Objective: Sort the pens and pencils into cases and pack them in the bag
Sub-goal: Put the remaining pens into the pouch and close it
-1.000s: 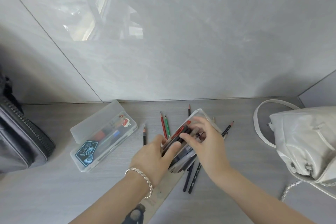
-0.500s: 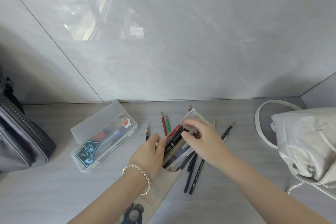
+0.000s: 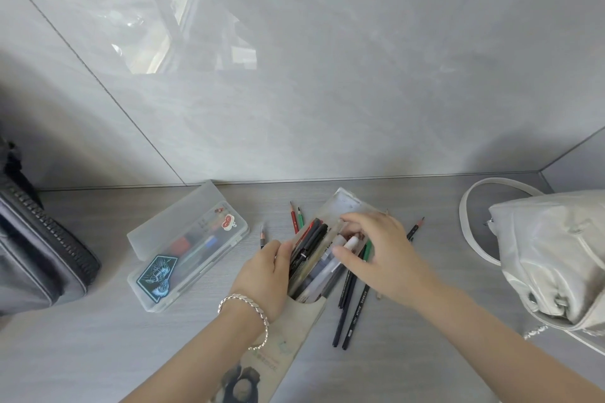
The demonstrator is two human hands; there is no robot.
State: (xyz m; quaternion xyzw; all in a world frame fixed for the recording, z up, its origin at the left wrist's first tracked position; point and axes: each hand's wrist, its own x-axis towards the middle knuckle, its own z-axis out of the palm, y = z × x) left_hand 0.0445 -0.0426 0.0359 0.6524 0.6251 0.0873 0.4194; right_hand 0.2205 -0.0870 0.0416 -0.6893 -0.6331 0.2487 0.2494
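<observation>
Clear-plastic and half full, the case (image 3: 347,206) lies directly under the right hand (image 3: 383,258), whose thumb and fingertips pinch a white-capped pen (image 3: 351,242) aligned with its long axis; the left hand (image 3: 265,275) grips its left edge; loose pencils (image 3: 352,314) lie just beneath the right palm

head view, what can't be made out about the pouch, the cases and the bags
All in the head view:
pouch: lower contents hidden by its paper sleeve and the left hand holding it.
loose pencils: count hidden under the right hand, which pinches a white pen.
frosted case: lid blurs contents to red and blue shapes.
white bag: cut off by right edge; opening unseen.
dark bag: cut off by left edge.
</observation>
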